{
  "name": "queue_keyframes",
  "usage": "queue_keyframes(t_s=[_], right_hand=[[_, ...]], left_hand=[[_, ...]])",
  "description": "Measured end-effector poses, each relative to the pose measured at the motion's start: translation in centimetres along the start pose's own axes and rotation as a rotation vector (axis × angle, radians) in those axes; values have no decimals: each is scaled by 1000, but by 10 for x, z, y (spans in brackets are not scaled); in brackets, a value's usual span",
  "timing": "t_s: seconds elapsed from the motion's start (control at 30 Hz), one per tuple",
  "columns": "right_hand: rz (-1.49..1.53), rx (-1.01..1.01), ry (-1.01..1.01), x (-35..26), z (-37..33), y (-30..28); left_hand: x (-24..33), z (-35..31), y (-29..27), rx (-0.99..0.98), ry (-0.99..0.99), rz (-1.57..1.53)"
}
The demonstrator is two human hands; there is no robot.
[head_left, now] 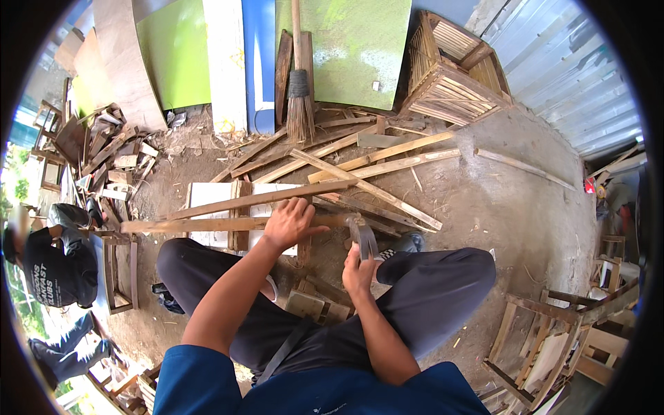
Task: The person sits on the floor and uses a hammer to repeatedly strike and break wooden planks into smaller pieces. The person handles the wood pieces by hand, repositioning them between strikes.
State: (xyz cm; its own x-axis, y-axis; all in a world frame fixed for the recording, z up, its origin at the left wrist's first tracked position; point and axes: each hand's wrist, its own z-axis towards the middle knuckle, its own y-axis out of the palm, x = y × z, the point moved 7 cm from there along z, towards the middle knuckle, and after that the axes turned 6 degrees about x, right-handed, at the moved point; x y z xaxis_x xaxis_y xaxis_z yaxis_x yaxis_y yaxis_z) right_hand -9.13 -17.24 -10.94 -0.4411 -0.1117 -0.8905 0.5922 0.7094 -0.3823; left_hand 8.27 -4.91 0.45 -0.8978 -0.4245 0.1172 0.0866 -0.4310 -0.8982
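As the hammer stands: grey metal, gripped in right hand.
Strip: straight brown wood, passing left edge of white panel; left hand curled over it.

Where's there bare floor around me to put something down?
Widest: the mostly bare floor right of your right knee, between the lone stick and the wooden frames. A smaller patch lies between your right thigh and those frames. It's crowded ahead, where loose planks cross, and far left, at the scrap-wood pile.
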Motion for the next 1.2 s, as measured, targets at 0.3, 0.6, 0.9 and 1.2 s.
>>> queue_keyframes(t_s=[0.3, 0.6, 0.9, 1.2], right_hand=[[616, 128, -419, -88, -42, -44], [644, 99, 148, -57, -3, -36], [598, 9, -378, -96, -33, -43], [609, -31, 12, -62, -8, -31]], left_hand=[[-3, -5, 5, -41, -32, -3], [0, 1, 0, 11, -35, 40], [-3, -6, 9, -113, -75, 17], [0, -9, 16, -180, -98, 24]])
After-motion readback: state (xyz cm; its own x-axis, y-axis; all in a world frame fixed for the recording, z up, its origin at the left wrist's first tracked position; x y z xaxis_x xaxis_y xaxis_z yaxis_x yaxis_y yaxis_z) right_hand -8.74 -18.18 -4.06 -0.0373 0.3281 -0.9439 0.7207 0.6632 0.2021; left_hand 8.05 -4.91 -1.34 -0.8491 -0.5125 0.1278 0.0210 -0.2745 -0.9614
